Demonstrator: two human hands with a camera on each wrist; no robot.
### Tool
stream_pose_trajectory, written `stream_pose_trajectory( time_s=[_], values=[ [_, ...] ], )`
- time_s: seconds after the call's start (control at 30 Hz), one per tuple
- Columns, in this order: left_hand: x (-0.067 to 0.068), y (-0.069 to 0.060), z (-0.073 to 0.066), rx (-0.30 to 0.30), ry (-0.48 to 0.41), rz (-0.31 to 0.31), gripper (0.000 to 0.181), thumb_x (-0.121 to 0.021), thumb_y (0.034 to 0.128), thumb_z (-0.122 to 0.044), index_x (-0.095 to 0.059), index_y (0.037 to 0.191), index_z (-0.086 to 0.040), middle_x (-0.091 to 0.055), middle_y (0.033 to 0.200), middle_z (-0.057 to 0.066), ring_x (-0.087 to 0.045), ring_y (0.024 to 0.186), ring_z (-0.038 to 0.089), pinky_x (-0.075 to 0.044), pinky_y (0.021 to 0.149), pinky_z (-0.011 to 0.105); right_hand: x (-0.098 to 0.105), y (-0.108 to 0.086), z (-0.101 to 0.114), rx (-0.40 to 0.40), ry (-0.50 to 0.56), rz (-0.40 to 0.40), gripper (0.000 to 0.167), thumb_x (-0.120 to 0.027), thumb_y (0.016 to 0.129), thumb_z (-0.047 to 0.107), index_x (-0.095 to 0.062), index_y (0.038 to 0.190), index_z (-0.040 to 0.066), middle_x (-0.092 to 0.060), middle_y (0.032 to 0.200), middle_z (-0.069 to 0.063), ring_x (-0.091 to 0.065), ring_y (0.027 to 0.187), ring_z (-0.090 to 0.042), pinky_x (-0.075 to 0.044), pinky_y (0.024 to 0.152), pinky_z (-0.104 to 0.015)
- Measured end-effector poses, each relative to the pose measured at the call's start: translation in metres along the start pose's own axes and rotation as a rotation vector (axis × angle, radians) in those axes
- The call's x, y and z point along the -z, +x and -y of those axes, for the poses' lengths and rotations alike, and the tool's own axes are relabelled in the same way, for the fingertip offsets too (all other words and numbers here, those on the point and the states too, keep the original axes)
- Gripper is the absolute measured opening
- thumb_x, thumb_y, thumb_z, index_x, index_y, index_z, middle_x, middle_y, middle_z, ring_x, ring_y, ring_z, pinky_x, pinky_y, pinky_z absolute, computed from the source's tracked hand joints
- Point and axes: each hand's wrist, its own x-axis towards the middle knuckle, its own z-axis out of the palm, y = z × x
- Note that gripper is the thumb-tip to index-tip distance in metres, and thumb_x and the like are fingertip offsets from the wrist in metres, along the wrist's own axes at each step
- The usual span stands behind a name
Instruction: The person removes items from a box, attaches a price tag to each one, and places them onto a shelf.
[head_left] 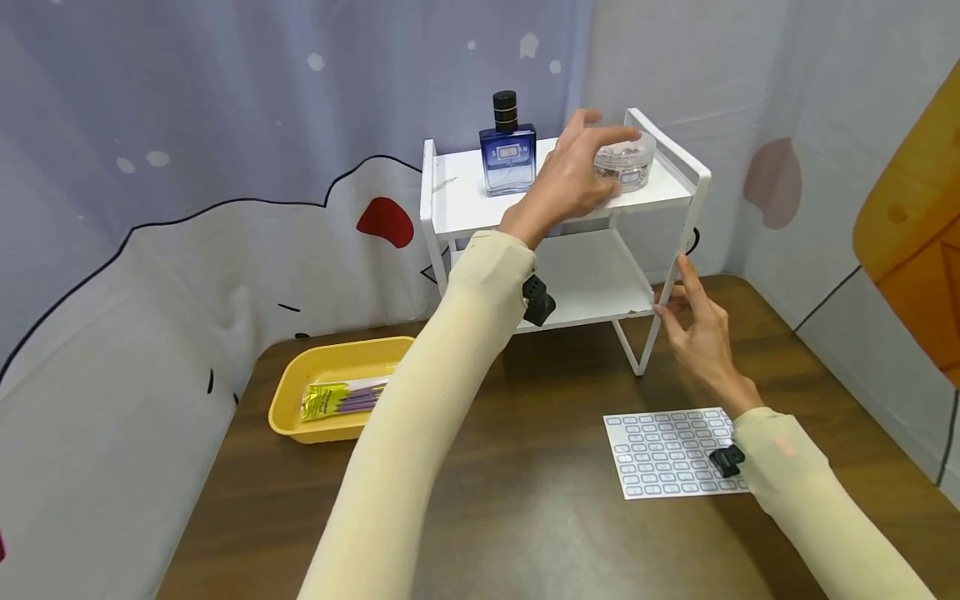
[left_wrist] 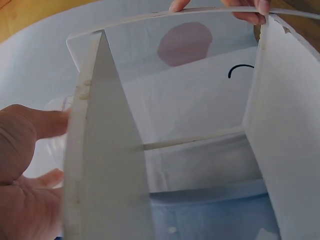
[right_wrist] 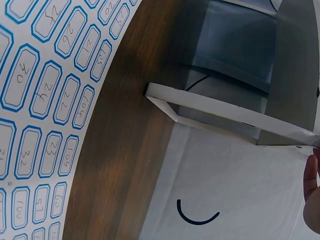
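On the top shelf of a white two-tier rack [head_left: 592,258], my left hand [head_left: 573,171] curls its fingers and thumb round a clear round container [head_left: 633,162] at the right side. In the left wrist view the left hand [left_wrist: 30,160] is at the shelf edge, with the container [left_wrist: 56,145] partly hidden behind the shelf. A blue perfume bottle [head_left: 508,158] with a black cap stands upright on the left of that shelf. My right hand [head_left: 701,337] holds the rack's right front leg, thumb and fingers on it; only part of that hand [right_wrist: 312,195] shows in the right wrist view.
A yellow tray [head_left: 330,429] holding a packet with purple sticks [head_left: 348,398] sits at the table's back left. A sheet of numbered labels [head_left: 667,454] lies at the right, under the right wrist. Patterned curtains [head_left: 262,100] hang behind the brown table [head_left: 525,500].
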Motion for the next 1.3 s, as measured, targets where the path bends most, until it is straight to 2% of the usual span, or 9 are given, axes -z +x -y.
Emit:
stream_pose_trajectory(
  time_s=[0.27,0.43,0.57,0.73,0.87,0.97,1.1,1.2,1.3],
  values=[
    [0.016,-0.025,-0.015,-0.118,0.101,-0.138,0.062,-0.08,0.0854,-0.024,-0.056,0.143,-0.029,-0.024,0.163,0.007,-0.043,0.14,0.023,-0.038,0.109,0.021,0.0,0.003,0.002,0.001,-0.017,0.004,0.082,-0.069,0.083,-0.016,-0.036,0.154,0.008,-0.07,0.093,-0.025,-0.056,0.079,-0.009,-0.042,0.083,-0.012],
    [0.026,-0.041,-0.017,-0.104,0.109,-0.223,0.057,-0.078,0.0873,-0.024,-0.058,0.141,-0.029,-0.025,0.163,0.006,-0.039,0.141,0.022,-0.032,0.112,0.022,0.002,0.004,0.005,-0.009,-0.017,0.004,0.082,-0.069,0.083,-0.016,-0.036,0.154,0.008,-0.07,0.095,-0.026,-0.055,0.084,-0.001,-0.042,0.084,-0.011],
    [0.028,-0.06,-0.016,-0.209,0.054,-0.281,0.053,-0.077,0.0877,-0.021,-0.061,0.138,-0.023,-0.029,0.161,0.011,-0.036,0.144,0.025,-0.029,0.114,0.023,0.003,0.002,0.005,-0.027,0.002,0.009,0.082,-0.068,0.083,-0.016,-0.036,0.154,0.009,-0.07,0.095,-0.026,-0.052,0.087,0.011,-0.041,0.085,-0.008],
    [0.03,-0.099,-0.01,-0.393,-0.083,-0.327,0.05,-0.078,0.087,-0.018,-0.064,0.134,-0.013,-0.036,0.155,0.017,-0.032,0.146,0.025,-0.026,0.117,0.022,0.003,0.002,0.005,-0.018,0.012,0.008,0.08,-0.068,0.084,-0.016,-0.036,0.154,0.008,-0.069,0.097,-0.026,-0.052,0.087,0.01,-0.041,0.086,-0.01],
    [0.027,-0.134,0.003,-0.505,-0.237,-0.385,0.045,-0.079,0.0851,-0.012,-0.066,0.128,-0.004,-0.044,0.147,0.022,-0.039,0.142,0.025,-0.031,0.117,0.027,0.006,-0.004,0.004,-0.012,0.01,-0.029,0.08,-0.071,0.08,-0.017,-0.042,0.151,0.006,-0.069,0.106,-0.027,-0.053,0.09,0.011,-0.04,0.089,-0.01],
    [0.023,-0.161,0.02,-0.547,-0.298,-0.454,0.041,-0.08,0.0831,-0.007,-0.068,0.122,0.001,-0.05,0.139,0.025,-0.045,0.136,0.028,-0.037,0.116,0.035,0.007,-0.011,0.004,-0.009,0.019,-0.098,0.079,-0.074,0.075,-0.019,-0.046,0.146,0.001,-0.066,0.113,-0.03,-0.053,0.1,0.008,-0.04,0.092,-0.011],
    [0.015,-0.201,0.054,-0.492,-0.315,-0.485,0.042,-0.08,0.0794,-0.002,-0.069,0.119,0.002,-0.054,0.136,0.024,-0.05,0.13,0.03,-0.042,0.113,0.042,0.01,-0.019,0.014,-0.005,0.036,-0.216,0.073,-0.072,0.072,-0.022,-0.049,0.139,-0.007,-0.059,0.112,-0.035,-0.051,0.108,-0.003,-0.04,0.094,-0.015],
    [0.007,-0.233,0.087,-0.38,-0.354,-0.471,0.045,-0.079,0.0765,0.003,-0.068,0.12,0.002,-0.053,0.138,0.023,-0.05,0.132,0.028,-0.041,0.113,0.04,0.011,-0.024,0.029,-0.006,0.065,-0.244,0.069,-0.07,0.072,-0.021,-0.049,0.136,-0.009,-0.057,0.107,-0.038,-0.049,0.105,-0.003,-0.039,0.093,-0.016],
    [-0.003,-0.261,0.122,-0.245,-0.4,-0.465,0.048,-0.078,0.0764,0.007,-0.067,0.123,0.0,-0.053,0.141,0.019,-0.048,0.134,0.026,-0.039,0.114,0.032,0.009,-0.03,0.036,-0.001,0.103,-0.218,0.066,-0.072,0.074,-0.018,-0.049,0.136,-0.01,-0.057,0.103,-0.036,-0.049,0.101,0.002,-0.04,0.091,-0.016]
  ],
)
